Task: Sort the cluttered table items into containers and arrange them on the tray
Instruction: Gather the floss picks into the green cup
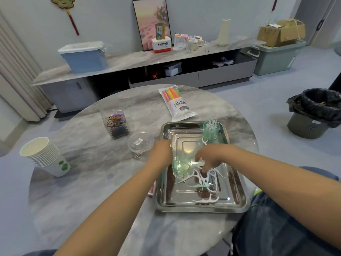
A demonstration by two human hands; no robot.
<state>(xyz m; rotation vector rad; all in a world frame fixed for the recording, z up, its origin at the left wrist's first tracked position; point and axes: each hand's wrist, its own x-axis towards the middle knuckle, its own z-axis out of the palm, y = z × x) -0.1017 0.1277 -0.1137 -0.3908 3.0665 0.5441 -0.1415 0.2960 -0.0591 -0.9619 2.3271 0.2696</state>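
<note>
A steel tray (234, 204) lies on the round marble table in front of me. Several white floss picks (204, 179) are scattered in its near half. My left hand (162, 154) grips a clear green cup (180, 166) tipped on its side inside the tray. Beside it, my right hand (210, 157) pinches a floss pick just above the scattered heap. A second green cup (212, 132) filled with floss picks stands upright in the tray's far right corner.
Left of the tray sit a round clear container (141, 142) and a clear box of coloured clips (116, 124). A bag of coloured straws (176, 103) lies beyond the tray. A stack of paper cups (46, 157) lies at the table's left edge.
</note>
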